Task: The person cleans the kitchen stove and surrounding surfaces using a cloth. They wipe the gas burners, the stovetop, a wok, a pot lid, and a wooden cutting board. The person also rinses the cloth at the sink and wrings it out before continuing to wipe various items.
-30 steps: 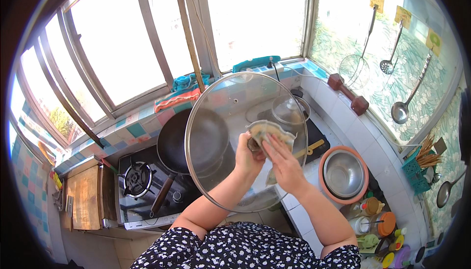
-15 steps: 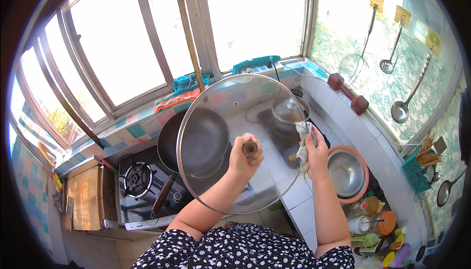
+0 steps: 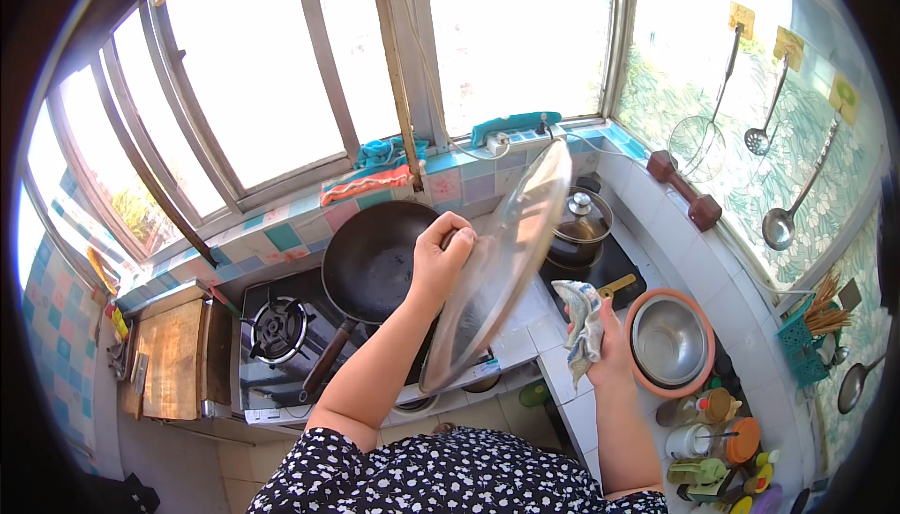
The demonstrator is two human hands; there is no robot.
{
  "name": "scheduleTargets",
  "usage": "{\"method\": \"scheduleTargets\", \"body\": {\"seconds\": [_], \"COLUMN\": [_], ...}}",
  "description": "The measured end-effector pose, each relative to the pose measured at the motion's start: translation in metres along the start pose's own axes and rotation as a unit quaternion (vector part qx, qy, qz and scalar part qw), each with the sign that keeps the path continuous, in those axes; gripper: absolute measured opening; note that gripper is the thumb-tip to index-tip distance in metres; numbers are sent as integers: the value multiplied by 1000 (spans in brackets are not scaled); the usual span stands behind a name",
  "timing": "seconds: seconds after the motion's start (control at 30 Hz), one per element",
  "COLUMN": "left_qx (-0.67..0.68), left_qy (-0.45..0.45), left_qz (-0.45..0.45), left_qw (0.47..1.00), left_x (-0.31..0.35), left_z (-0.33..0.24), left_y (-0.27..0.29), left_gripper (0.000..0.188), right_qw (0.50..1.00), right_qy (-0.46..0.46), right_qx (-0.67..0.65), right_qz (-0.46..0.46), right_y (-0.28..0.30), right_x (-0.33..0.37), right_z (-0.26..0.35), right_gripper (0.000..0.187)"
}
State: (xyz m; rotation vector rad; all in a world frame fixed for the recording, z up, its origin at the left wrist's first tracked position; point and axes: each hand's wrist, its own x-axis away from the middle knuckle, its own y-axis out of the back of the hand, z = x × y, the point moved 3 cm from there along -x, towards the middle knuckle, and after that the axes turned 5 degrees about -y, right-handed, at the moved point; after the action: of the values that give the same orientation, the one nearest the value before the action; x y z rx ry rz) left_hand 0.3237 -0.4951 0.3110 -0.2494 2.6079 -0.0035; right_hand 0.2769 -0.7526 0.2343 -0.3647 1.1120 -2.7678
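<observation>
My left hand (image 3: 441, 258) is closed round the knob of a large glass pot lid (image 3: 506, 261) with a metal rim. The lid is tilted steeply, nearly edge-on, in front of my body. In my right hand (image 3: 609, 350) is a crumpled, pale patterned cloth (image 3: 583, 327), held just right of the lid and apart from it. Behind my left hand, an uncovered dark wok (image 3: 375, 256) with a brown handle rests on the gas stove (image 3: 309, 327).
A lidded pot (image 3: 578, 238) stands on a black cooker at the back right. Metal and orange basins (image 3: 670, 341) sit beside my right forearm, with several jars (image 3: 717, 439) nearer. A wooden cabinet (image 3: 173, 359) is at the left; a dumbbell (image 3: 684, 193) lies on the right ledge.
My left hand has turned the lid from facing me to nearly edge-on. The right hand has moved down with the cloth, away from the lid's rim. The whole view has shifted slightly.
</observation>
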Motion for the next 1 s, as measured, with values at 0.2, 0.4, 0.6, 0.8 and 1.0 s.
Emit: {"method": "scheduleTargets", "body": {"seconds": [0.2, 0.4, 0.6, 0.8, 1.0], "left_qx": [-326, -380, -206, 328, 341], "left_qy": [-255, -209, -17, 328, 272], "left_qz": [21, 232, 172, 236, 216], "left_qw": [910, 870, 963, 854, 873], "left_x": [21, 30, 10, 32, 43], "left_z": [-12, -18, 33, 91, 48], "left_y": [-43, -73, -18, 7, -7], "left_gripper": [10, 35, 66, 44, 45], "right_qw": [991, 991, 986, 993, 944], "right_qy": [91, 118, 141, 109, 253], "right_qx": [6, -6, -18, -33, 108], "right_qz": [93, -59, -84, 3, -182], "right_y": [-21, 12, 57, 88, 109], "right_x": [50, 59, 64, 51, 17], "right_z": [32, 35, 42, 41, 90], "right_gripper": [69, 40, 39, 39, 37]}}
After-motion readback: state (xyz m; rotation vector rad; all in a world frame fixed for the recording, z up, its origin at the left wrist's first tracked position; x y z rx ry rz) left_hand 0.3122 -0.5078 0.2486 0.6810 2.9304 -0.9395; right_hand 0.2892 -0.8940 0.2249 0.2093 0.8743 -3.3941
